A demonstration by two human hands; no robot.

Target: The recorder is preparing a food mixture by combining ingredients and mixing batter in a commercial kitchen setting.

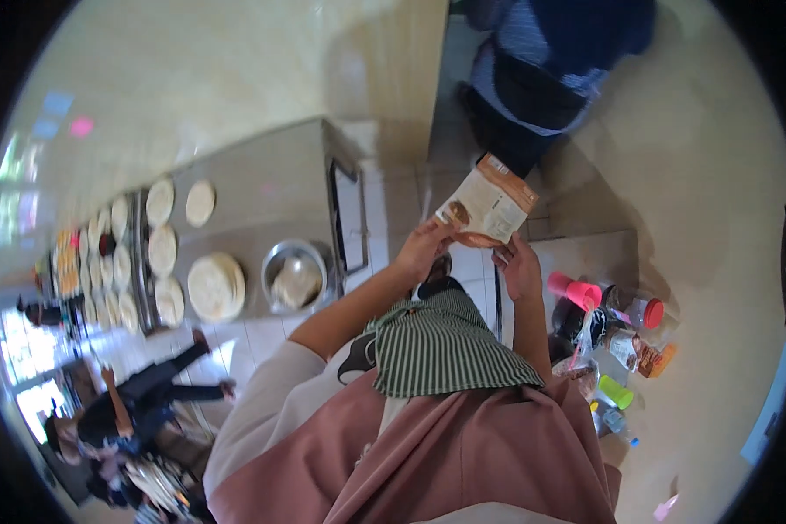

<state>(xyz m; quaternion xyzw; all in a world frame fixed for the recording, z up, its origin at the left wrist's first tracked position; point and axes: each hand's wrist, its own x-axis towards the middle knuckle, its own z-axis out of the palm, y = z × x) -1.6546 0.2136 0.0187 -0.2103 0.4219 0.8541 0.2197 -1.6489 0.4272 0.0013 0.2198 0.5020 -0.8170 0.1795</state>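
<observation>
Pink-and-white clothing (489,437) and a striped apron (454,341) lie nearest the camera, filling the 6 o'clock side of the view. Beyond them, a cream-and-orange packet (489,205) is held raised between both hands, at 2 o'clock from the view's centre, its orange-banded far end pointing to 1 o'clock. Left hand (430,247): closed on the packet's 8 o'clock corner. Right hand (519,264): fingers curled against the 5 o'clock edge; depth of hold cannot be told. Handling: the packet is judged light and smooth, hence somewhat slippery; stiff carton or soft pouch cannot be confirmed, so apply light pressure to avoid creasing. Preferred hold points: opposing side edges, not mid-panel. Most of the packet projects beyond the fingertips toward 1 o'clock, supported from its near end. A metal bowl (281,253) stands well apart, at 9 o'clock from the left hand.
</observation>
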